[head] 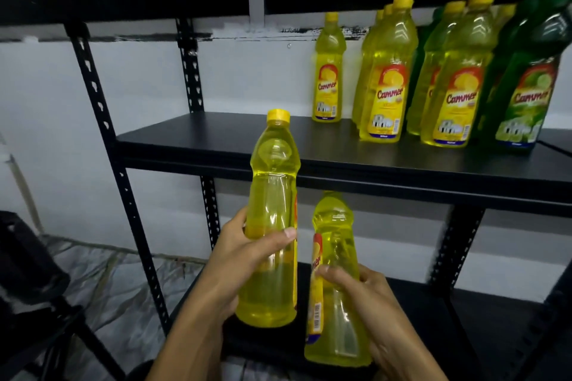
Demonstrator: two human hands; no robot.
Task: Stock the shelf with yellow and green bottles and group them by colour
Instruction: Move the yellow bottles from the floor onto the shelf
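My left hand (247,252) grips an upright yellow bottle (272,195) with a yellow cap, raised in front of the middle shelf (216,139). My right hand (368,297) holds a second yellow bottle (335,260), lower and to the right, its top hidden behind the shelf edge. On the shelf's right part stand several yellow bottles: a lone one (328,71), then two rows (387,77) (455,83). At the far right stands a green bottle (532,83), and another green one shows behind the yellow rows.
The black metal rack has perforated uprights (102,108) and a lower shelf (433,312) beneath my hands. A white wall lies behind. A dark stand (34,281) sits at the lower left on a plastic-covered floor (123,281). The middle shelf's left half carries nothing.
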